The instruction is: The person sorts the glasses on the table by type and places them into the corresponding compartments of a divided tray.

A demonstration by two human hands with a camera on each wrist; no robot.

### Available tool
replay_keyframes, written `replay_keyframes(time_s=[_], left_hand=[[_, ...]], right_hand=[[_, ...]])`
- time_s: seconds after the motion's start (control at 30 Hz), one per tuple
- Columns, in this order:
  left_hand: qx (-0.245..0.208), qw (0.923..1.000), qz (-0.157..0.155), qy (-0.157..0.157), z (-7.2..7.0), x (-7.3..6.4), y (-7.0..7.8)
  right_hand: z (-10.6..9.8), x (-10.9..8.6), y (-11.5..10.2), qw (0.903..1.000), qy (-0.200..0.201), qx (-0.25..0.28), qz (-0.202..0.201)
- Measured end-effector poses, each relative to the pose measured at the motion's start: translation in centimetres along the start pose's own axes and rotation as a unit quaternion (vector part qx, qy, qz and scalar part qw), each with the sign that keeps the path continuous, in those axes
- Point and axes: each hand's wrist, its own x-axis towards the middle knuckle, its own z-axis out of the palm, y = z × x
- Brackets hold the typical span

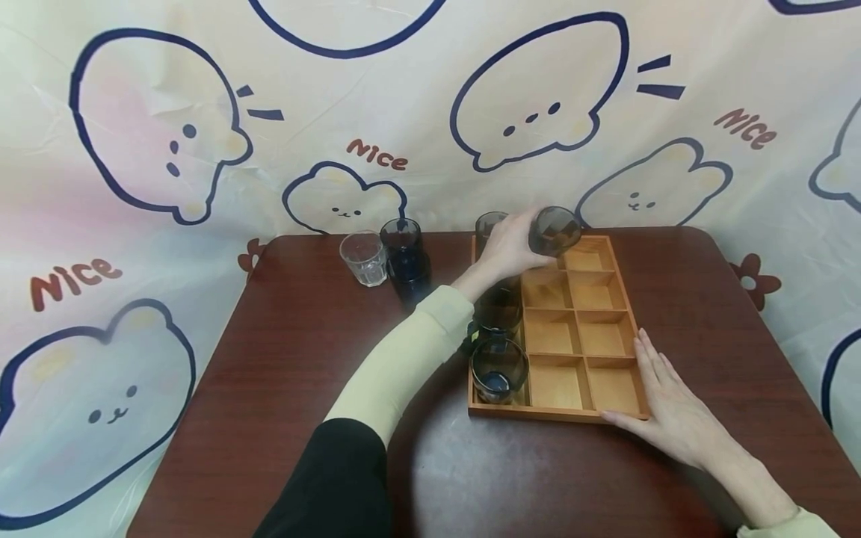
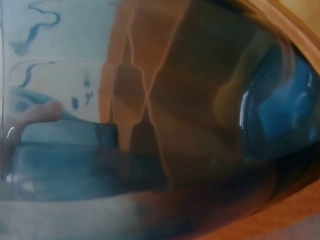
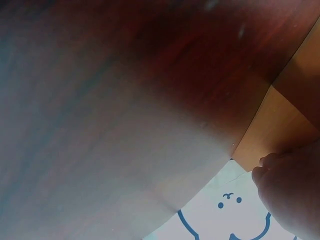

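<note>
In the head view my left hand (image 1: 513, 245) grips a tinted drinking glass (image 1: 557, 233), tilted above the far end of a wooden compartment tray (image 1: 581, 413). Tinted glasses stand along the tray's left column, among them a front glass (image 1: 499, 373); another glass (image 1: 491, 220) shows behind my left hand. Smoky glass wall (image 2: 200, 115) fills the left wrist view, with wooden dividers visible through it. My right hand (image 1: 679, 411) rests with extended fingers against the tray's near right corner. In the right wrist view, that hand (image 3: 290, 190) lies by the tray's side (image 3: 275, 125).
Left of the tray, a clear glass (image 1: 365, 260) stands beside a stack of dark glasses (image 1: 407, 261) near the table's back edge. The brown table (image 1: 303, 359) meets a patterned cloth backdrop (image 1: 430, 97) behind it.
</note>
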Motion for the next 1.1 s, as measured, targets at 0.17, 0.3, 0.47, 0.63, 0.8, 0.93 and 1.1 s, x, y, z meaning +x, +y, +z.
replay_keyframes(time_s=[0.17, 0.3, 0.47, 0.63, 0.8, 0.93, 1.1], left_hand=[[0.014, 0.9996, 0.026, 0.004, 0.5, 0.4, -0.6], [0.050, 0.9979, 0.041, -0.001, -0.1, -0.2, 0.1], [0.100, 0.9943, 0.036, -0.003, -0.6, -0.9, 1.1], [0.132, 0.9912, 0.001, -0.002, -0.6, -1.4, 1.4], [0.171, 0.9847, -0.033, 0.013, -0.3, -1.4, 1.5], [0.188, 0.9808, -0.051, 0.013, -0.3, -1.4, 1.9], [0.196, 0.9789, -0.057, 0.017, -0.2, -1.4, 2.1]], right_hand=[[0.1, 0.0, -0.1, 1.0000, 0.002, -0.002, -0.003], [0.0, 0.0, 0.0, 1.0000, 0.002, -0.004, -0.002], [-0.1, 0.0, 0.0, 1.0000, -0.002, -0.005, 0.002], [0.1, 0.1, 0.0, 1.0000, -0.005, -0.007, 0.002], [0.2, 0.1, 0.0, 1.0000, -0.001, -0.008, -0.003], [0.1, 0.1, -0.1, 1.0000, -0.003, -0.008, 0.000], [0.0, 0.1, 0.0, 1.0000, -0.003, -0.003, 0.003]])
